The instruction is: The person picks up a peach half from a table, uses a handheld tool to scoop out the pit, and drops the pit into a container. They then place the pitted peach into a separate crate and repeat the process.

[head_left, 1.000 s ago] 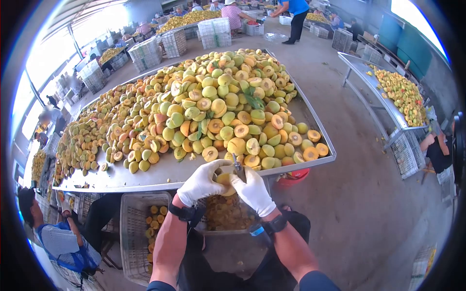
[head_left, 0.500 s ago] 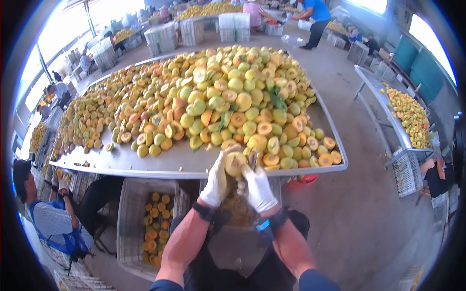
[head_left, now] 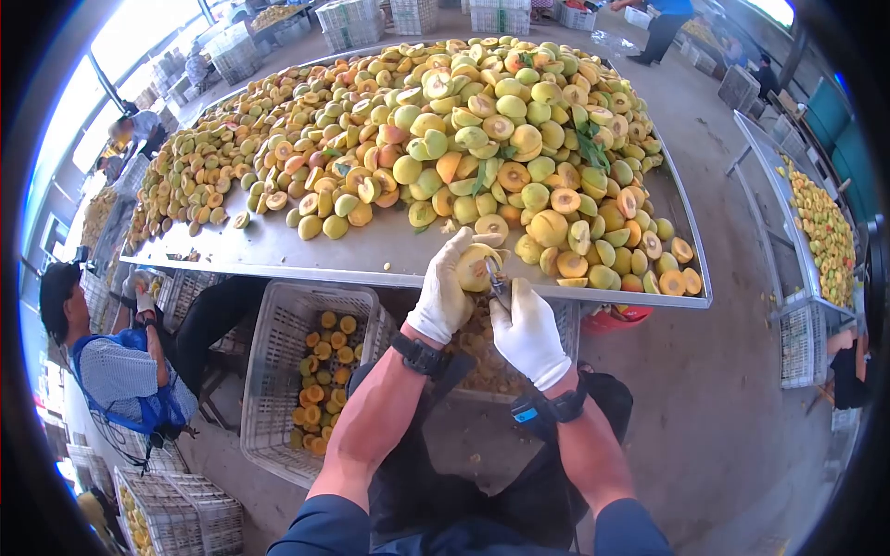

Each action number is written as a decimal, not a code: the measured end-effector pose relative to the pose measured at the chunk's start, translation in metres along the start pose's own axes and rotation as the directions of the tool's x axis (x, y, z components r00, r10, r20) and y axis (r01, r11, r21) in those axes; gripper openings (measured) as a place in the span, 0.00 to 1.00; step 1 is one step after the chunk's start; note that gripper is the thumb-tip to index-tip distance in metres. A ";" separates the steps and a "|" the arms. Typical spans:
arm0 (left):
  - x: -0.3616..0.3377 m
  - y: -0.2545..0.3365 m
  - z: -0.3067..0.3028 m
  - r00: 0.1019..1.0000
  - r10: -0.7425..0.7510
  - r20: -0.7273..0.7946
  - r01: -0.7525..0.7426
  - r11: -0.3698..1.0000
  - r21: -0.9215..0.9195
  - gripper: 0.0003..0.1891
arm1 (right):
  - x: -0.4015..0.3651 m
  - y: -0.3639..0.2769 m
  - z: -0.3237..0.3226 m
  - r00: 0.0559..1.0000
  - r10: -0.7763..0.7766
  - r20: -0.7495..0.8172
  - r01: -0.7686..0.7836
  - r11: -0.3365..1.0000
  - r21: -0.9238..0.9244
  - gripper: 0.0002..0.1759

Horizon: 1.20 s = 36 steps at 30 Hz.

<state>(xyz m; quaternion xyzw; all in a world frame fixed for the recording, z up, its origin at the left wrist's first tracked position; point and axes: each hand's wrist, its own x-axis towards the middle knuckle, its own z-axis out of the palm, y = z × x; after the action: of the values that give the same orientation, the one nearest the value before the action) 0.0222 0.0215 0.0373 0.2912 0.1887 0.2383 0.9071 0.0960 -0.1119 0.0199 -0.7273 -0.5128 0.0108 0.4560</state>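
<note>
Left hand (head_left: pixel 448 289): closed around a fruit half (head_left: pixel 478 269) at the near edge of the bench (head_left: pixel 362 248). Right hand (head_left: pixel 530 332), at its four o'clock: gripping a metal tool (head_left: pixel 498 284) against the fruit's face.

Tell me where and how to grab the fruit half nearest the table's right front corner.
I'd pinch the fruit half by its rounded rim, from above and the right: its cut face shows, another half crowds its left, and the table edge side looks free.

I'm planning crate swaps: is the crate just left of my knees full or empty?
Partly full: cut fruit lies in the crate, well below the rim.
</note>
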 end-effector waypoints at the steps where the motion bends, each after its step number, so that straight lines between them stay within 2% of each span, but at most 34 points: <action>1: 0.000 0.000 0.000 1.000 -0.028 -0.009 0.028 0.999 -0.036 0.22 | -0.001 0.001 0.001 1.000 0.026 0.003 -0.026 1.000 0.001 0.11; 4: 0.004 -0.005 -0.008 1.000 -0.011 0.016 0.012 0.999 -0.033 0.20 | -0.003 0.001 0.003 1.000 0.020 0.009 -0.019 0.996 -0.089 0.12; 7: 0.004 -0.010 -0.005 0.999 0.041 -0.035 -0.043 0.998 -0.036 0.18 | -0.004 -0.001 0.002 0.996 0.083 0.043 -0.079 0.992 -0.096 0.12; 11: 0.001 -0.015 -0.003 0.999 0.034 -0.042 -0.033 0.999 0.023 0.17 | -0.008 0.002 0.006 0.990 0.129 0.063 -0.124 0.989 -0.082 0.12; 13: -0.007 -0.017 0.001 0.981 0.192 0.018 -0.193 0.970 0.150 0.15 | -0.009 0.000 0.006 0.977 0.174 0.122 -0.167 0.984 -0.060 0.12; 17: -0.005 -0.014 0.002 0.991 0.120 -0.059 -0.117 0.992 0.057 0.16 | -0.011 0.001 0.004 0.975 0.166 0.149 -0.162 0.986 -0.039 0.13; 19: 0.000 -0.010 -0.008 0.998 0.035 -0.051 -0.028 0.991 0.133 0.17 | -0.011 -0.003 -0.004 0.952 0.182 0.245 -0.160 0.981 -0.108 0.13; 20: 0.002 -0.008 -0.011 0.998 0.035 -0.054 -0.027 0.991 0.133 0.17 | -0.011 -0.003 -0.005 0.952 0.183 0.247 -0.161 0.981 -0.106 0.13; 22: 0.005 -0.007 -0.018 0.998 -0.063 -0.004 0.063 0.976 0.207 0.18 | -0.014 -0.004 -0.005 0.943 0.172 0.284 -0.127 0.977 -0.171 0.13; 25: 0.005 -0.007 -0.012 0.987 -0.126 -0.097 0.138 0.981 0.136 0.15 | -0.016 -0.003 -0.004 0.942 0.182 0.283 -0.135 0.975 -0.176 0.12; 26: 0.003 -0.008 -0.009 0.987 -0.127 -0.100 0.140 0.981 0.136 0.15 | -0.017 -0.002 -0.003 0.941 0.183 0.285 -0.138 0.975 -0.174 0.12; 28: 0.002 -0.012 -0.003 0.965 -0.085 -0.248 0.127 0.979 0.160 0.14 | -0.019 0.002 0.001 0.920 0.231 0.315 -0.227 0.973 -0.051 0.13; 29: 0.001 -0.015 -0.002 0.965 -0.087 -0.249 0.129 0.979 0.158 0.14 | -0.020 0.003 0.003 0.919 0.234 0.316 -0.229 0.972 -0.052 0.13; 31: 0.000 -0.021 0.001 0.951 0.074 -0.301 -0.025 0.986 0.166 0.14 | -0.020 0.003 0.009 0.953 0.198 0.227 -0.246 0.948 0.204 0.13; 32: 0.002 -0.024 0.002 0.951 0.074 -0.302 -0.025 0.986 0.165 0.14 | -0.019 0.003 0.011 0.953 0.198 0.229 -0.246 0.948 0.203 0.13; 34: 0.002 -0.030 0.002 0.908 0.209 -0.364 -0.170 0.976 0.135 0.15 | -0.017 0.003 0.015 0.948 0.212 0.236 -0.257 0.950 0.178 0.13; 35: 0.001 -0.027 -0.001 0.907 0.207 -0.367 -0.168 0.976 0.137 0.15 | -0.016 0.002 0.014 0.948 0.214 0.237 -0.260 0.949 0.180 0.13; 36: 0.001 -0.021 -0.005 0.952 0.092 -0.293 -0.064 0.992 0.105 0.15 | -0.013 0.000 0.010 0.939 0.207 0.275 -0.228 0.973 0.047 0.13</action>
<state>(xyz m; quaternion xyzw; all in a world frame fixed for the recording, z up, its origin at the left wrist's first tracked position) 0.0278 0.0094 0.0204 0.3016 0.3224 0.3059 0.8435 0.0848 -0.1151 0.0076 -0.7529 -0.4856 0.1795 0.4063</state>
